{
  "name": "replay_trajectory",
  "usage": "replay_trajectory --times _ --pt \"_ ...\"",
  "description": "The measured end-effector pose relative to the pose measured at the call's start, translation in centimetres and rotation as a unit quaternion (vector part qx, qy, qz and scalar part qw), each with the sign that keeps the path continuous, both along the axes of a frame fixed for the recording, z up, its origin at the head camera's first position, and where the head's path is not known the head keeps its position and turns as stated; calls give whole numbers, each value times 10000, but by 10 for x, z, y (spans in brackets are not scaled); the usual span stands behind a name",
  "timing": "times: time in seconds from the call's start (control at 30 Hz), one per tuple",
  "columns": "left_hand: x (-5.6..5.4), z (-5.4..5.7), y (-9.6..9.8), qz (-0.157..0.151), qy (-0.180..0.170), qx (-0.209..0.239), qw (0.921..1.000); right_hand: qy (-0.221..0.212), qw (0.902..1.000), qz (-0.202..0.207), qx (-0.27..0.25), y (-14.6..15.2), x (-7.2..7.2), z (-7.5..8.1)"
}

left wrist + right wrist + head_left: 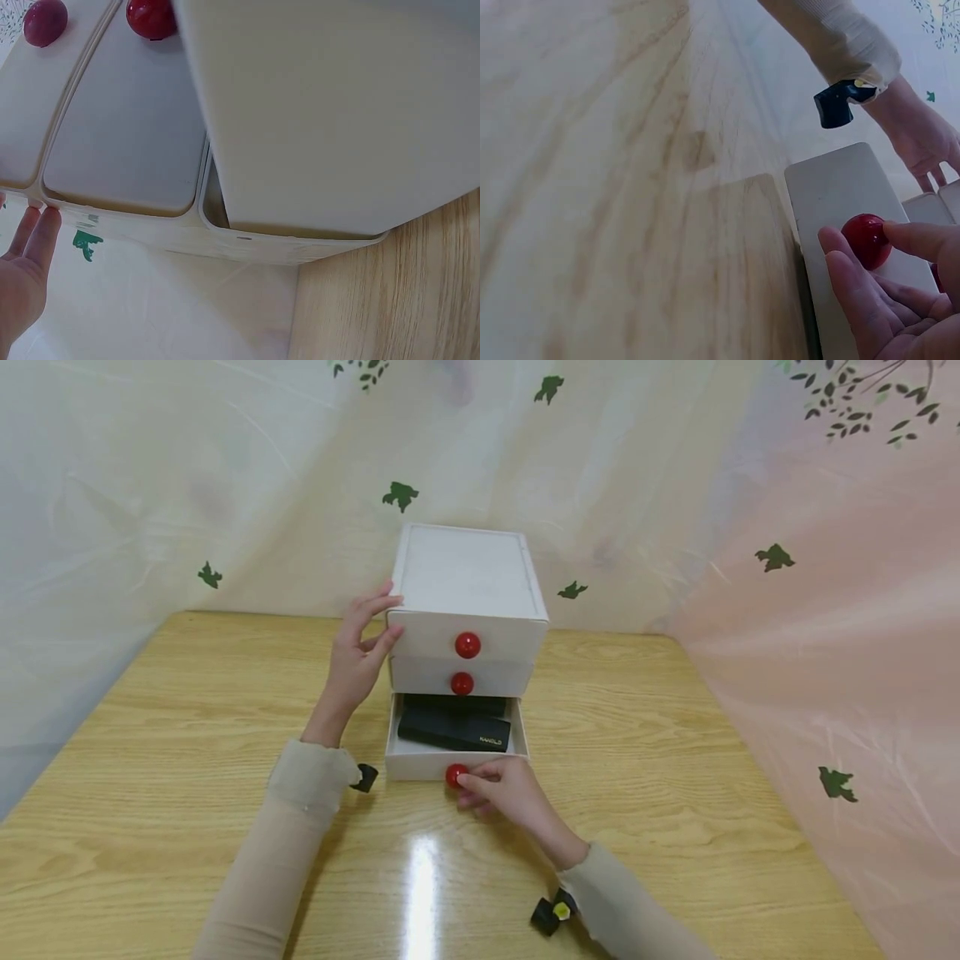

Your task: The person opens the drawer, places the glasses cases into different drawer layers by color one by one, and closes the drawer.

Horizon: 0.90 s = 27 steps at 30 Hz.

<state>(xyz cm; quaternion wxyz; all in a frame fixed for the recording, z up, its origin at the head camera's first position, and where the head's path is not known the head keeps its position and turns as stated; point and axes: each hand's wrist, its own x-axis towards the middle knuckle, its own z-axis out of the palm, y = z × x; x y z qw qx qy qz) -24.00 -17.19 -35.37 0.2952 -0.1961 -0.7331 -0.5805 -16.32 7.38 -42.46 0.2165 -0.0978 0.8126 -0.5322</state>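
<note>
A white three-drawer box (471, 568) stands on the table, its bottom drawer (420, 767) pulled out. Inside that drawer lie a black case (450, 729) with gold lettering and another black item behind it, partly hidden. My right hand (510, 789) pinches the round red knob (455, 775) of the bottom drawer between thumb and fingers; the right wrist view shows the same knob (867, 241) close up. At the box's upper left side, my left hand (360, 647) rests its fingertips against the edge, fingers fairly straight. The left wrist view shows those fingers (41, 236) touching the side.
The upper two drawers, with red knobs (468, 645), are closed. A wooden table (637, 735) spreads around the box. Behind hangs a pale curtain (300, 485) with green leaf shapes. Dark camera mounts (545, 917) are worn at both wrists.
</note>
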Motion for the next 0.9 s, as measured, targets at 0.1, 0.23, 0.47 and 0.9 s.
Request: replay_trajectory --times 0.1,0.23,0.47,0.9 --pt "0 0 -1 6 -19 4 10000 -60 9999 -92 -74 -3 -3 0" --pt "0 0 -2 18 -52 -7 10000 -134 9995 -238 -187 -6 -6 0" --pt "0 -1 -1 22 5 -21 10000 -195 9980 -499 -338 -10 -14 -3" --pt "1 1 0 31 -110 -103 9999 -131 9944 -885 -560 -18 -30 -6"
